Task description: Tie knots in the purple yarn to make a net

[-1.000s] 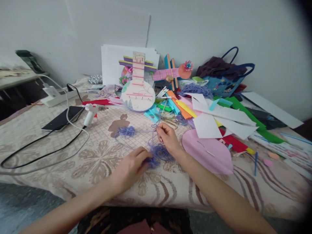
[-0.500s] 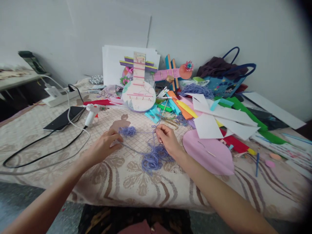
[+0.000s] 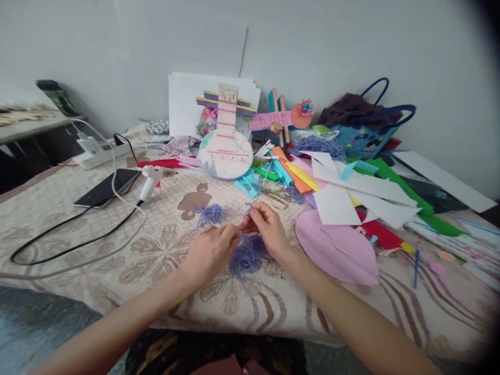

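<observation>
My left hand point(image 3: 216, 250) and my right hand point(image 3: 266, 226) meet over the middle of the table, fingertips nearly touching. Both are closed in a pinch on purple yarn; a strand shows at the right fingertips, while my left fingers partly hide what they hold. Below them lies a loose heap of purple yarn point(image 3: 246, 260), partly covered by the hands. A smaller yarn bundle point(image 3: 211, 213) rests just beyond my left hand, with a strand leading toward my right fingers. To the right of my right hand is a pink oval sheet point(image 3: 332, 260) with a thin stick on it.
A white glue gun point(image 3: 150, 182) and a black tablet-like device point(image 3: 107, 187) lie left among cables. Behind stands a round decorated board point(image 3: 225, 153). Scissors point(image 3: 277, 199), white paper pieces point(image 3: 363, 182) and a blue bag point(image 3: 359, 138) are at the right.
My left hand has moved right, from beside the small yarn bundle to my right hand. The right hand stays nearly in place. The view has shifted slightly.
</observation>
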Tool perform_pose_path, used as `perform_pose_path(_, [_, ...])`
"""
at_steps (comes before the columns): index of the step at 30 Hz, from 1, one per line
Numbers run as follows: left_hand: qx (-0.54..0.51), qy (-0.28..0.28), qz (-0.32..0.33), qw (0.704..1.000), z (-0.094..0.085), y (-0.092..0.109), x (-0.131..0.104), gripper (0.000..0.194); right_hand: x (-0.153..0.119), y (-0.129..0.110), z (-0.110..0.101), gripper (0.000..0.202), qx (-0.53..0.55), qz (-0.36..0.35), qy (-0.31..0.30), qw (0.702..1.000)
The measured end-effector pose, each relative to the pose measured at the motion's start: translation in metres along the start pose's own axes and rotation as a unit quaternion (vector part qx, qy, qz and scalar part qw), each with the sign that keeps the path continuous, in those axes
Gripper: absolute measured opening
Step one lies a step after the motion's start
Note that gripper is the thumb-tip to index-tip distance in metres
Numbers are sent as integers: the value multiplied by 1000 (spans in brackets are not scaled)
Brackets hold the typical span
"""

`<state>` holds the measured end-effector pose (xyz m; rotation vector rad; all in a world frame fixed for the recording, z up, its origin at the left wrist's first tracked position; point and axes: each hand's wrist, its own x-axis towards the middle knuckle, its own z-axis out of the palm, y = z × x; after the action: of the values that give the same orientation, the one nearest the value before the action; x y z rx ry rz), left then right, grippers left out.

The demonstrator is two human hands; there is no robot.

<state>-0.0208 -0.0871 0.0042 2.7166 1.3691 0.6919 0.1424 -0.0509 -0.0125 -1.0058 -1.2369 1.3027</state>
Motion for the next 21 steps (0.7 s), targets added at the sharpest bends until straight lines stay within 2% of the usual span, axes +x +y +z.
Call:
perform_pose_path(4, [56, -3, 33, 998, 8, 16, 17, 17, -1, 2, 2, 17, -107, -59, 21, 992])
perform_pose_path(8, [46, -3, 33, 998, 7, 11, 19, 15, -1, 5, 0, 18, -125, -73, 26, 989])
perform_pose_path(10, [5, -11, 26, 1000, 3, 0, 15, 13, 0, 5, -2, 19, -99, -66, 17, 993])
perform_pose_path(13, [-52, -30, 36, 998, -5, -26, 9, 15, 3, 4, -6, 19, -45, -51, 30, 997])
perform_pose_path(18, [-57, -41, 41, 997, -23, -74, 2, 16, 12, -1, -14, 18, 49, -26, 87, 995])
perform_pose_path(21, [-61, -32, 16, 997, -31, -91, -1, 19, 16, -5, -19, 17, 75, -31, 117, 990])
